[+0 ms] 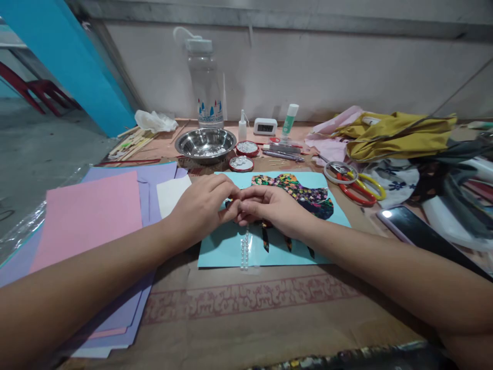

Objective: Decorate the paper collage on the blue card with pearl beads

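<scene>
My left hand (pixel 204 205) and my right hand (pixel 269 205) meet over a light blue sheet (pixel 219 246) that carries a colourful patterned cut-out (pixel 304 192). Both hands have their fingers curled and pinched together where they touch. A clear strip of small white pearls (pixel 245 249) hangs down from under the pinch onto the sheet. Which hand actually holds the strip is hidden by the fingers.
Pink and purple paper sheets (pixel 88 216) lie at the left. Behind are a steel bowl (pixel 206 144), two red tins of beads (pixel 242 163), a glue bottle (pixel 242 127), a water bottle (pixel 206 87), scissors (pixel 358 187), a phone (pixel 416 231) and yellow cloth (pixel 393 136).
</scene>
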The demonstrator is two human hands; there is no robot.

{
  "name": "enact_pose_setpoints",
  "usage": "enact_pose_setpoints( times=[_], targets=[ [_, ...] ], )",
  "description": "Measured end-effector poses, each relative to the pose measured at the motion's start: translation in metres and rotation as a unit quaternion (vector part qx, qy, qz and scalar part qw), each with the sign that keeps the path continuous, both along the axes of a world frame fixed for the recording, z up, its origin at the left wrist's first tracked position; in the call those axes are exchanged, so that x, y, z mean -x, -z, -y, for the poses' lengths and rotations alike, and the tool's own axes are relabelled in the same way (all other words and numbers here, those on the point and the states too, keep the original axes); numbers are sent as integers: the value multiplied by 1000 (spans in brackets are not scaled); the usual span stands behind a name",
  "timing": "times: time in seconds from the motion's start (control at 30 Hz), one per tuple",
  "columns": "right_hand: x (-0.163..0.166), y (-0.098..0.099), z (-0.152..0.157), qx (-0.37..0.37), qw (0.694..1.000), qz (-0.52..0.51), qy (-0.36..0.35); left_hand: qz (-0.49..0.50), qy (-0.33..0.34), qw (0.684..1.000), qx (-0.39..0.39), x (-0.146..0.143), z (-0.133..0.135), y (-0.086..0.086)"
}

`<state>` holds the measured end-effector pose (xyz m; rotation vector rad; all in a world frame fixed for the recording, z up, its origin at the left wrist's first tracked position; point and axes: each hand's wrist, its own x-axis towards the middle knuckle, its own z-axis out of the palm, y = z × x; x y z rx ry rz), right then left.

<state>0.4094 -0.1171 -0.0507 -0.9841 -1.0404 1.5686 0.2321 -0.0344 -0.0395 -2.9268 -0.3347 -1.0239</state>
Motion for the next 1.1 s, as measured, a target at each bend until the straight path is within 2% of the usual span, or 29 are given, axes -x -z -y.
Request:
enact_pose_setpoints(
  times=[0.27,0.53,0.77,0.97,1.1],
  targets=[
    [1,0,1,-1,999,-29,-29,14,-4,996,85,0,5,0],
    [-4,4,-2,-21,998,-58,-3,13,-51,977,209,1,6,-4],
    [-4,4,-2,-32,998,-46,9,13,-10,966,260,2,5,-6],
    [-4,2,-2,-31,999,-29,32,31,-23,946,321,2,6,-6],
    [-3,4,-2,-40,999,-19,31,28,-33,942,332,2,6,-4]
  ],
)
